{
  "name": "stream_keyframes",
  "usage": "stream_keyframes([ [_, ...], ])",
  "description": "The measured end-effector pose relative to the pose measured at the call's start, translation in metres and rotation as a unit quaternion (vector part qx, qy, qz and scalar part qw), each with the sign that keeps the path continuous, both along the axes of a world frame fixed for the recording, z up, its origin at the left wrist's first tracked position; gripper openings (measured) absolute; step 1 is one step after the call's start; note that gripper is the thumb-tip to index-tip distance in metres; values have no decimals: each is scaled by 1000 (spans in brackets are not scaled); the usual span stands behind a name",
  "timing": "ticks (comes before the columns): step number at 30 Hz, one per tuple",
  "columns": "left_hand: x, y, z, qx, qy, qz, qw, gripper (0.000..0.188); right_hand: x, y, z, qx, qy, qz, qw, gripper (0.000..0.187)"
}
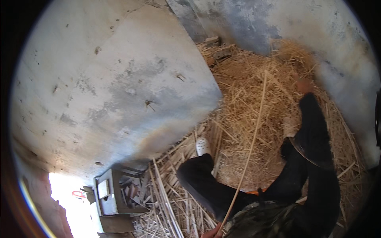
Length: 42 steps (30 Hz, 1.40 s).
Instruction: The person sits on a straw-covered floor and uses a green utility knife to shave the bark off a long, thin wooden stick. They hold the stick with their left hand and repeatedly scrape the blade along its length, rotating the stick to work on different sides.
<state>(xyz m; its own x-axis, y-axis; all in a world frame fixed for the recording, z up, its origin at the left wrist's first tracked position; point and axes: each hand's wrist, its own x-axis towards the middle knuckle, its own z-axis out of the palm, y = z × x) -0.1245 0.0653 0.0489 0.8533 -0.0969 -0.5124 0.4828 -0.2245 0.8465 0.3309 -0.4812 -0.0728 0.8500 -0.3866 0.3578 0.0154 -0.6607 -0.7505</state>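
Note:
At the lower edge, my left hand point(213, 232) is closed round the near end of a long, thin pale stick point(254, 139). The stick slants up and away over the straw-covered floor. My right arm reaches far forward along the right-hand wall. At its end, my right hand point(304, 85) is closed on a tuft of dry straw point(295, 54), which is smeared by motion; the fingers are partly hidden. Below and around that hand spreads a thick bed of loose straw point(246, 103). A thin curved strip point(304, 152) crosses by my right sleeve; its kind is unclear.
A stained plaster wall point(119, 79) juts in from the left, and another wall point(337, 35) stands at the far right. Bricks point(216, 49) lie in the far corner. Several long stalks point(164, 194) and an old wooden cabinet point(113, 194) sit at lower left, beside a bright opening point(71, 206).

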Motion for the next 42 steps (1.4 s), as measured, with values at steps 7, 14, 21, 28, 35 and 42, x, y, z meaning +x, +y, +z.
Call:
stream_keyframes([
  [7, 25, 7, -47, -274, -67, 64, 957, 48, -12, 42, 45, -175, 277, 38, 944, 74],
  [14, 132, -40, -34, -287, -71, 80, 952, 42, -77, 213, 78, -198, 184, 328, 905, 72],
  [21, 145, -63, -24, -278, -27, 76, 957, 42, -157, 286, 57, -274, 26, 446, 852, 81],
  [28, 139, -66, -12, -182, -74, 74, 978, 44, -146, 287, 57, -248, 56, 437, 863, 83],
  [35, 135, -69, -3, -71, -127, 43, 988, 45, -116, 271, 71, -209, 82, 395, 891, 82],
  [42, 131, -70, 1, 14, -168, 30, 985, 48, -101, 276, 57, -157, 86, 356, 917, 91],
])
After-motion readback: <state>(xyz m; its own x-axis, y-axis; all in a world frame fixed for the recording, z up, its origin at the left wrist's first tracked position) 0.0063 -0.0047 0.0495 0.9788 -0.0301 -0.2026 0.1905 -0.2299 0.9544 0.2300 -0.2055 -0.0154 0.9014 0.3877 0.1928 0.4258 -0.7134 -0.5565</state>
